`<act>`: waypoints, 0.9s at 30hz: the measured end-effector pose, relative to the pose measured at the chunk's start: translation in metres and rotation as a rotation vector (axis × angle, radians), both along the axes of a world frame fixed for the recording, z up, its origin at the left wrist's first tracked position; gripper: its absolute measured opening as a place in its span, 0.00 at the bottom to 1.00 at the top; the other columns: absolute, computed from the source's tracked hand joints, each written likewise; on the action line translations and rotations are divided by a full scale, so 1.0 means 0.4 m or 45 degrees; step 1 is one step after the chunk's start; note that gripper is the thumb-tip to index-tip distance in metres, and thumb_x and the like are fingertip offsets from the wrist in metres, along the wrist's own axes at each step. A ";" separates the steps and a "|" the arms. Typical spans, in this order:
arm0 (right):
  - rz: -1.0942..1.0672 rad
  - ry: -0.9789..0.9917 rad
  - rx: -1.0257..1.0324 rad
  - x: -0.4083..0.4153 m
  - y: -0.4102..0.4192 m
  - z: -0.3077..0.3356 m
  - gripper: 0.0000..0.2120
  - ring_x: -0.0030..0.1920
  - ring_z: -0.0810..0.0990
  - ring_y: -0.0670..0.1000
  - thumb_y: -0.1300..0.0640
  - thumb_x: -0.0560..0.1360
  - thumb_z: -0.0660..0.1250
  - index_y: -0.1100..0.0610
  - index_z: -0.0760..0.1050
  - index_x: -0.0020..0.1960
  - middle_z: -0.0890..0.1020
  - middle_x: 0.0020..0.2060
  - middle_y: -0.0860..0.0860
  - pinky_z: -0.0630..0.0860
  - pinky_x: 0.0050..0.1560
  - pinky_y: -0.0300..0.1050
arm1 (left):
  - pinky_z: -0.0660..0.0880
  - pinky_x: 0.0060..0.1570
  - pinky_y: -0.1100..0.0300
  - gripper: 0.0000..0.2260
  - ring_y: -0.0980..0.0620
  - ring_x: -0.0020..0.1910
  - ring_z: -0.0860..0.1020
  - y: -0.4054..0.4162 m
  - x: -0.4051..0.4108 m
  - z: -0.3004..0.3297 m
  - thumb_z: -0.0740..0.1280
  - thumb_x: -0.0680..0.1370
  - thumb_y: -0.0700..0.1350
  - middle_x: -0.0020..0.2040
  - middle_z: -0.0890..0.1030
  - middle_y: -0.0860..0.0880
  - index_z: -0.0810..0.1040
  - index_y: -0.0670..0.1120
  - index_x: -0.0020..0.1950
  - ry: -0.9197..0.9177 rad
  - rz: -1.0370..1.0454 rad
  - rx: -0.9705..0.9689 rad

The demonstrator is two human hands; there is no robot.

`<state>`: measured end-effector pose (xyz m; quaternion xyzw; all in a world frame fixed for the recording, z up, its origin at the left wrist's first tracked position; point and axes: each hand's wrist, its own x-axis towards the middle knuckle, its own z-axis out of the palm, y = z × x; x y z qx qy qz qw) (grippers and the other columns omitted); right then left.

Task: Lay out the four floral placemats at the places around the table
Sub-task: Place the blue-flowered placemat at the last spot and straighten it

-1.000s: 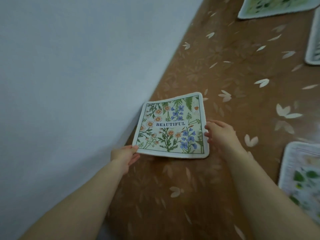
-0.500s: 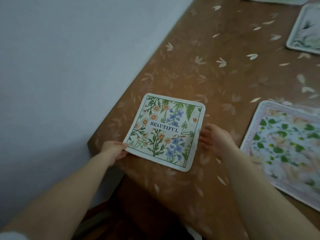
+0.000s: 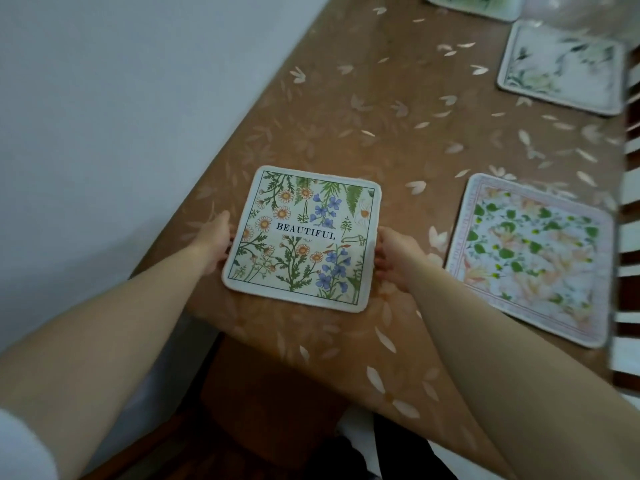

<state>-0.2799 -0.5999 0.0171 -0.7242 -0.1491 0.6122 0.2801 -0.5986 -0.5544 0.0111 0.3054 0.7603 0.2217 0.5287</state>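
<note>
A square floral placemat (image 3: 304, 237) with the word BEAUTIFUL lies flat near the table's near left corner. My left hand (image 3: 214, 242) holds its left edge and my right hand (image 3: 398, 258) holds its right edge. A second placemat (image 3: 533, 258) with green leaves and pink flowers lies to the right. A pale third placemat (image 3: 561, 67) sits at the far right. Part of a fourth placemat (image 3: 474, 5) shows at the top edge.
The table (image 3: 381, 109) is covered in a brown cloth with a petal print. A white wall (image 3: 121, 98) runs along its left side. A wooden chair seat (image 3: 263, 386) stands under the near edge. Slatted chair backs (image 3: 628, 237) line the right edge.
The BEAUTIFUL placemat has been slid away from the wall toward the table's near corner and turned squarer. My hands moved with it; more of the other placemats came into view.
</note>
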 end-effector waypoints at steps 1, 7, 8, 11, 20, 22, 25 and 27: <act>0.019 -0.017 -0.010 -0.007 0.001 0.001 0.15 0.35 0.80 0.52 0.47 0.83 0.62 0.57 0.81 0.55 0.86 0.32 0.50 0.75 0.36 0.47 | 0.69 0.37 0.57 0.22 0.52 0.44 0.78 0.001 0.000 -0.003 0.49 0.85 0.59 0.46 0.81 0.48 0.76 0.46 0.49 -0.009 -0.010 -0.004; 0.143 -0.133 -0.091 -0.024 -0.028 0.015 0.20 0.34 0.79 0.54 0.46 0.83 0.59 0.60 0.80 0.61 0.84 0.41 0.54 0.75 0.35 0.46 | 0.69 0.54 0.51 0.25 0.52 0.45 0.77 0.006 -0.009 -0.018 0.48 0.85 0.61 0.47 0.81 0.47 0.76 0.44 0.53 -0.075 -0.064 -0.055; 0.138 -0.132 -0.096 -0.022 -0.039 0.017 0.20 0.35 0.80 0.55 0.47 0.83 0.59 0.61 0.80 0.61 0.85 0.41 0.55 0.77 0.36 0.47 | 0.68 0.57 0.49 0.26 0.52 0.46 0.76 0.007 -0.011 -0.021 0.48 0.85 0.61 0.48 0.81 0.47 0.76 0.44 0.55 -0.081 -0.085 -0.065; 0.148 -0.166 -0.123 -0.008 -0.081 0.017 0.20 0.39 0.81 0.57 0.48 0.83 0.58 0.63 0.81 0.59 0.87 0.44 0.60 0.78 0.42 0.50 | 0.68 0.60 0.47 0.29 0.49 0.50 0.77 0.002 -0.015 -0.024 0.47 0.84 0.63 0.50 0.81 0.46 0.77 0.42 0.59 -0.094 -0.167 -0.102; 0.056 -0.155 -0.226 0.053 -0.224 0.014 0.19 0.50 0.85 0.59 0.44 0.83 0.59 0.59 0.78 0.54 0.87 0.47 0.58 0.81 0.57 0.59 | 0.70 0.58 0.46 0.31 0.45 0.56 0.77 -0.028 0.034 -0.016 0.51 0.84 0.63 0.59 0.81 0.41 0.77 0.38 0.65 -0.145 -0.417 -0.171; 0.036 -0.150 -0.254 0.067 -0.251 0.009 0.22 0.52 0.85 0.61 0.42 0.83 0.58 0.60 0.77 0.59 0.85 0.52 0.60 0.79 0.62 0.61 | 0.71 0.58 0.45 0.31 0.43 0.58 0.77 -0.037 0.043 -0.017 0.52 0.83 0.64 0.59 0.81 0.41 0.77 0.38 0.65 -0.157 -0.455 -0.192; 0.020 -0.140 -0.265 0.078 -0.280 0.017 0.22 0.53 0.85 0.62 0.42 0.82 0.57 0.60 0.76 0.56 0.85 0.53 0.60 0.79 0.64 0.62 | 0.71 0.61 0.44 0.33 0.42 0.60 0.77 -0.049 0.059 -0.006 0.52 0.82 0.66 0.60 0.81 0.41 0.77 0.38 0.66 -0.168 -0.515 -0.231; 0.008 -0.154 -0.274 0.086 -0.289 0.020 0.20 0.54 0.85 0.62 0.42 0.82 0.59 0.60 0.76 0.55 0.85 0.52 0.59 0.79 0.64 0.61 | 0.72 0.60 0.45 0.34 0.44 0.58 0.77 -0.060 0.065 0.001 0.52 0.82 0.66 0.59 0.81 0.42 0.78 0.38 0.66 -0.163 -0.514 -0.250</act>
